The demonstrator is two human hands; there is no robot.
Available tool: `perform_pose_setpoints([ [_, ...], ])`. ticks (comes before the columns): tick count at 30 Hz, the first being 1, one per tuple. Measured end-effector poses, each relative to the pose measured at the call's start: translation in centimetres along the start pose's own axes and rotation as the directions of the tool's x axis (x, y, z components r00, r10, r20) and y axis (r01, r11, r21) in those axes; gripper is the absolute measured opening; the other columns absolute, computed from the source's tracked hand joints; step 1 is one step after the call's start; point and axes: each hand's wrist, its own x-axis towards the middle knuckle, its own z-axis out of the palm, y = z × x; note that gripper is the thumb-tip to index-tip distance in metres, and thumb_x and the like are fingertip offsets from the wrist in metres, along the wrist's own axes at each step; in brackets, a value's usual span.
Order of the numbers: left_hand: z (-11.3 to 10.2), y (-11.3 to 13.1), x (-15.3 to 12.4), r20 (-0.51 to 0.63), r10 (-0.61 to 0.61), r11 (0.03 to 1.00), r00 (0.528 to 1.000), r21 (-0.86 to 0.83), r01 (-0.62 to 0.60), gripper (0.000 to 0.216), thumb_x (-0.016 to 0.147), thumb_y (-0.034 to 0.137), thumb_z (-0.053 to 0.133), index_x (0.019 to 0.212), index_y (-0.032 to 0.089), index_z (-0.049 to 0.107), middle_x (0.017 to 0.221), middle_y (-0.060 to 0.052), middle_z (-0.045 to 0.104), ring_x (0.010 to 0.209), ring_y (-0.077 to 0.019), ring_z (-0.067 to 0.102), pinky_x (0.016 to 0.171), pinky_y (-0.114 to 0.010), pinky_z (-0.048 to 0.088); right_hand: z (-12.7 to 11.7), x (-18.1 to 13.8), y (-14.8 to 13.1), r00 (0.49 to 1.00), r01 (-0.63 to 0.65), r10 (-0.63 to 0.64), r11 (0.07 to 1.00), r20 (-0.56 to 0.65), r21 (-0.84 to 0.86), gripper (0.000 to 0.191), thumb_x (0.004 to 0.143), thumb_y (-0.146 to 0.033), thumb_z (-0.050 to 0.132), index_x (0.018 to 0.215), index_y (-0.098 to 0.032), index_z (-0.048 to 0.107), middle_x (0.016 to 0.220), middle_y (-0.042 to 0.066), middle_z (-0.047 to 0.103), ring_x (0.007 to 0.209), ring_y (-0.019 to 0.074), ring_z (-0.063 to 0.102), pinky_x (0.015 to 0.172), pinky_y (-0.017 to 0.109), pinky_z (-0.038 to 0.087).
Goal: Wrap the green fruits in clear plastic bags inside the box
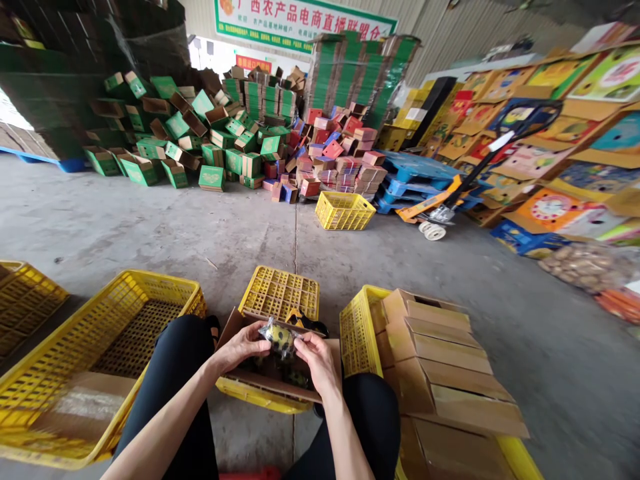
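Observation:
Between my two hands is a small clear plastic packet (280,336) with something yellow-green and dark-spotted inside; its exact kind is not clear. My left hand (243,347) pinches its left end, and my right hand (314,355) pinches the right end. Just below them stands an open cardboard box (265,385) between my knees, with dark, shiny packets partly visible inside. Under the box is an upturned yellow crate (280,288), where a tape dispenser (306,321) with black and orange parts lies behind the box.
On my left a yellow crate (165,280) holds a taped carton (83,407). To the right, another yellow crate (357,333) is packed with cardboard boxes (440,353). Farther off are heaped green boxes (211,177), a yellow crate (345,212), blue pallets (415,167) and a pallet jack (450,193).

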Motion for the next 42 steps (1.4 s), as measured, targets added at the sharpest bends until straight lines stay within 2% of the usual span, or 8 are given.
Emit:
perform_pose_setpoints([
  [3,-0.21,-0.01,-0.03,0.007,0.005,1.0,1.0,0.001,-0.005,0.063,0.076,0.044,0.099,0.131,0.026,0.075,0.127,-0.009,0.072,0.115,-0.0275,0.067,0.093,-0.036,0.058,-0.03,0.06,0.1,0.998,0.042,-0.041,0.999,0.046,-0.027,0.05,0.064,-0.065,0.099,0.079,-0.023,0.074,0.087,0.003,0.078,0.089,0.0261,0.073,0.088,0.038,0.057],
  [8,-0.22,0.39,-0.08,0.016,0.025,0.999,1.0,0.021,-0.025,0.058,0.079,0.045,0.097,0.128,0.023,0.077,0.122,-0.009,0.074,0.111,-0.0258,0.068,0.091,-0.033,0.057,-0.19,0.18,-0.01,0.991,0.047,-0.044,0.999,0.128,-0.02,0.048,0.073,-0.066,0.094,0.094,-0.025,0.08,0.109,0.007,0.082,0.11,0.0307,0.073,0.101,0.042,0.056],
  [13,0.05,0.76,-0.33,0.032,0.028,1.0,0.999,0.014,-0.028,0.059,0.079,0.044,0.097,0.13,0.024,0.076,0.125,-0.01,0.075,0.116,-0.0283,0.068,0.096,-0.036,0.057,0.05,-0.08,0.08,0.974,-0.077,0.054,0.993,0.219,0.095,0.063,0.084,-0.078,0.081,0.119,-0.026,0.08,0.125,0.011,0.08,0.115,0.0296,0.075,0.102,0.046,0.059],
  [17,0.08,0.67,-0.32,0.062,0.04,0.999,0.997,0.015,-0.041,0.061,0.078,0.042,0.098,0.131,0.021,0.076,0.125,-0.012,0.075,0.115,-0.0291,0.069,0.095,-0.035,0.056,0.28,-0.43,0.02,0.942,-0.172,0.125,0.977,0.313,0.126,0.065,0.083,-0.074,0.084,0.126,-0.025,0.079,0.124,0.011,0.081,0.107,0.0294,0.078,0.096,0.047,0.064],
  [25,-0.05,0.03,0.15,0.069,0.084,0.996,0.994,-0.008,-0.084,0.079,0.075,0.033,0.101,0.147,0.032,0.067,0.14,-0.009,0.069,0.126,-0.0286,0.066,0.11,-0.041,0.048,-0.15,-0.26,-0.14,0.963,-0.081,0.057,0.993,0.265,0.082,0.059,0.076,-0.056,0.097,0.124,-0.026,0.082,0.132,0.011,0.08,0.126,0.0335,0.074,0.111,0.052,0.058],
  [31,-0.2,0.17,-0.16,0.054,0.02,0.999,0.998,-0.05,-0.017,0.074,0.081,0.043,0.096,0.147,0.034,0.065,0.141,-0.01,0.069,0.135,-0.0318,0.063,0.111,-0.045,0.051,-0.07,-0.4,-0.33,0.976,-0.016,0.016,1.0,0.215,-0.001,0.064,0.074,-0.051,0.099,0.13,-0.028,0.08,0.131,0.009,0.081,0.134,0.0376,0.07,0.117,0.056,0.054],
  [37,-0.35,-0.04,0.03,-0.134,-0.127,0.991,0.983,-0.067,0.119,0.07,0.085,0.066,0.085,0.14,0.026,0.07,0.133,-0.012,0.074,0.104,-0.0249,0.077,0.098,-0.041,0.061,0.19,-0.38,-0.43,0.969,0.077,-0.053,0.993,0.239,-0.089,0.059,0.074,-0.042,0.097,0.129,-0.031,0.08,0.14,0.007,0.078,0.138,0.0367,0.067,0.124,0.056,0.047],
  [42,-0.1,0.51,-0.15,-0.047,-0.152,0.988,0.987,-0.01,0.152,0.059,0.081,0.055,0.093,0.127,0.02,0.077,0.13,-0.014,0.077,0.109,-0.0279,0.077,0.094,-0.037,0.061,0.24,-0.33,-0.18,0.957,0.139,-0.095,0.98,0.275,-0.145,0.058,0.074,-0.038,0.094,0.13,-0.031,0.08,0.142,0.007,0.076,0.141,0.0357,0.064,0.121,0.054,0.049],
])
